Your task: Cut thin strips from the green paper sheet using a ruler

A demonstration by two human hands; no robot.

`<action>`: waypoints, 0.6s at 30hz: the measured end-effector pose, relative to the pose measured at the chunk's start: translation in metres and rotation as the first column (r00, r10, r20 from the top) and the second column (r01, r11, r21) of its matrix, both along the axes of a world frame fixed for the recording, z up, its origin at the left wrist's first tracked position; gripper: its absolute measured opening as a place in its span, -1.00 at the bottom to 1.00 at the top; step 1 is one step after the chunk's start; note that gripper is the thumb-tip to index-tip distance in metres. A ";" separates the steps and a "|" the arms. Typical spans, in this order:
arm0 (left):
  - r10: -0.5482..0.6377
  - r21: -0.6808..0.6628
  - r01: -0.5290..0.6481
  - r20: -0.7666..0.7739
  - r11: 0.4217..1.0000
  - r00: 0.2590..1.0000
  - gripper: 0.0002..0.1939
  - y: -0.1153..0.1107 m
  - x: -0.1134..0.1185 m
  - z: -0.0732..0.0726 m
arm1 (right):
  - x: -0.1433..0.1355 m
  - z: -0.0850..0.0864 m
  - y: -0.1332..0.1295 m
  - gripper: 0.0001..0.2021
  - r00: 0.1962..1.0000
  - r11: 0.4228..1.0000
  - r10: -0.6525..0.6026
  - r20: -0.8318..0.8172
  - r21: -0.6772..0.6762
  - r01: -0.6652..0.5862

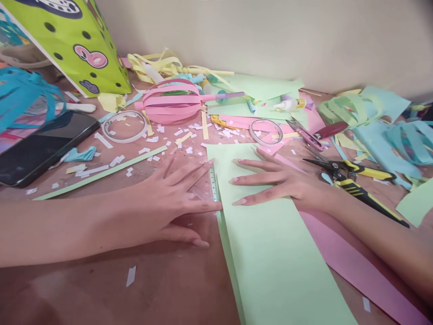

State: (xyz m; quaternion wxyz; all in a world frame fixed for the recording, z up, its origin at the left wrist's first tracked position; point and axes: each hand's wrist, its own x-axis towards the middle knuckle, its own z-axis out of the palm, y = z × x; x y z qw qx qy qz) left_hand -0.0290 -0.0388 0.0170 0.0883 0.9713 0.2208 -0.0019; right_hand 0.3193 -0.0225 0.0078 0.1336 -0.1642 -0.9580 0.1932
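Observation:
A long sheet of pale green paper (270, 253) runs from the table's middle toward me. My right hand (270, 178) lies on its upper part, fingers spread flat. At the sheet's left edge is my left hand (182, 194), its fingers stretched out and apart, with the index fingertip touching that edge. Part of a clear ruler (214, 183) shows along the edge between my left fingers; the rest is hidden by the paper. Beneath the green sheet and my right forearm lies a pink paper sheet (358, 257).
Paper scraps lie around a pink paper lantern (172, 101), two tape rolls (108, 131) and a glue bottle (291, 104). Yellow-black snips (348, 174) and pink-handled scissors (309, 135) are at right. A phone (47, 146) and green bag (81, 49) stand left, a wall (253, 36) behind.

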 end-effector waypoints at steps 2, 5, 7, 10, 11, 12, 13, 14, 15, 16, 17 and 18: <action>-0.015 0.024 0.014 0.061 1.000 0.998 -0.36 0.002 -0.002 -0.001 | 0.000 0.000 0.001 -0.62 1.000 1.000 0.013 0.009 -0.012 -0.013; -0.021 0.004 0.020 0.048 1.000 0.999 -0.35 0.007 -0.002 0.001 | 0.000 -0.001 0.002 -0.61 1.000 0.999 0.021 0.019 -0.050 -0.020; 0.008 -0.028 -0.008 -0.017 1.000 1.000 -0.31 0.011 0.000 0.005 | 0.000 -0.001 0.002 -0.60 1.000 0.997 0.019 0.019 -0.075 -0.018; 0.016 -0.047 -0.019 -0.051 0.999 0.999 -0.29 0.017 0.002 0.004 | -0.001 -0.001 0.001 -0.61 1.000 0.995 0.005 -0.013 -0.098 -0.006; 0.010 -0.042 -0.011 -0.032 0.999 0.999 -0.30 0.019 0.001 0.001 | -0.002 -0.001 0.001 -0.62 0.999 0.995 -0.005 -0.032 -0.100 0.001; 0.001 -0.034 -0.001 -0.003 0.999 1.000 -0.29 0.021 0.001 -0.003 | -0.002 -0.001 0.001 -0.62 0.999 0.995 -0.013 -0.050 -0.097 0.008; -0.005 -0.028 0.006 0.023 1.000 1.000 -0.28 0.023 0.000 -0.006 | -0.002 -0.002 0.002 -0.62 0.998 0.996 -0.017 -0.066 -0.093 0.011; -0.009 -0.023 0.010 0.043 1.000 0.999 -0.27 0.025 -0.001 -0.009 | -0.001 -0.003 0.002 -0.62 0.997 0.996 -0.016 -0.076 -0.089 0.010; -0.013 -0.020 0.014 0.046 1.000 0.999 -0.26 0.026 -0.001 -0.010 | 0.000 -0.004 0.002 -0.62 0.997 0.996 -0.011 -0.080 -0.087 0.004; -0.020 -0.018 0.020 0.031 1.000 0.999 -0.26 0.028 -0.001 -0.010 | 0.000 -0.005 0.002 -0.62 0.997 0.996 -0.004 -0.077 -0.089 -0.003; -0.039 -0.015 0.039 0.008 0.999 0.999 -0.26 0.030 -0.001 -0.008 | 0.001 -0.006 0.003 -0.62 0.997 0.996 0.004 -0.073 -0.092 -0.010; -0.065 -0.013 0.065 -0.022 0.998 0.998 -0.29 0.032 0.000 -0.005 | 0.002 -0.006 0.003 -0.63 0.997 0.995 0.012 -0.072 -0.095 -0.018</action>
